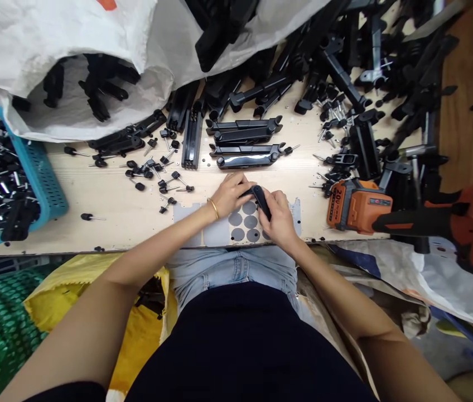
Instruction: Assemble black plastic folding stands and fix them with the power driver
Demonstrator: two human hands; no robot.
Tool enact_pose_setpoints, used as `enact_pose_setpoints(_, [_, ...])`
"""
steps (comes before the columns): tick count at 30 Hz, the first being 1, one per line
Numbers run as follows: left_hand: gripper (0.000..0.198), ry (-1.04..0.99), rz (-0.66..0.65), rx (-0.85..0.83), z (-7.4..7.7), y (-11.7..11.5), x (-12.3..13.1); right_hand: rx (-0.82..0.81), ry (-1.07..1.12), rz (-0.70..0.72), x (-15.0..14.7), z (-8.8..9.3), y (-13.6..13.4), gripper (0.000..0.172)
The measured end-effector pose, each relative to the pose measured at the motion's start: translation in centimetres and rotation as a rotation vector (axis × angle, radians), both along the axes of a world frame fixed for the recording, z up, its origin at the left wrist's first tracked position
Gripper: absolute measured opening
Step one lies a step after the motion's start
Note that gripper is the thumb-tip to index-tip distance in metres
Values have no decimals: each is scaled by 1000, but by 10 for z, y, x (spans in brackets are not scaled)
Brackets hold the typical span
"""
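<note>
Both my hands meet at the near edge of the wooden table (106, 201). My left hand (230, 192), with a gold bangle on the wrist, is closed on one end of a small black plastic part (260, 199). My right hand (279, 215) grips the same part from the other side, fingers curled round it. Under the hands lies a white sheet of round grey pads (245, 221). Just beyond the hands lie finished-looking black folding bars (245, 156) side by side.
A blue basket (48, 190) of black-headed screws stands at the left. Loose black screws (157, 173) scatter the table's middle. A white sack (73, 67) of black parts lies at the back left. A heap of black parts (357, 84) fills the back right. An orange cordless driver (387, 212) lies right.
</note>
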State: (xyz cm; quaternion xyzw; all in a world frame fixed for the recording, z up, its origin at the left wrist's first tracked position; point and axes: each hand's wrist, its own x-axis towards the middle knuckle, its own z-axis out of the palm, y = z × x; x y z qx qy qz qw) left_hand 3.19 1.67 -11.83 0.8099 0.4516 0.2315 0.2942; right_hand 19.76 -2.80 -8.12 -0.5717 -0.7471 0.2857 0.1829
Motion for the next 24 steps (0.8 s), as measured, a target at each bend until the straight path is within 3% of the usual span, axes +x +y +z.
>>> enact_pose_setpoints(4, [26, 0, 319, 41, -4, -18, 15, 18, 17, -2, 1, -2, -1, 51])
enact_pose_setpoints(9, [26, 19, 280, 37, -2, -22, 20, 23, 28, -5, 2, -4, 0, 50])
enact_pose_setpoints(14, [30, 130, 241, -8, 11, -16, 22, -12, 24, -35, 1, -4, -5, 53])
enact_pose_setpoints(17, [28, 188, 223, -33, 20, -17, 18, -86, 128, 13, 9, 2, 1, 48])
enact_pose_setpoints(20, [24, 207, 290, -47, 23, -24, 8, -86, 209, -58, 33, 9, 36, 32])
enact_pose_setpoints(24, [26, 215, 388, -20, 18, -37, 1, 285, -64, -473, 76, 11, 140, 30])
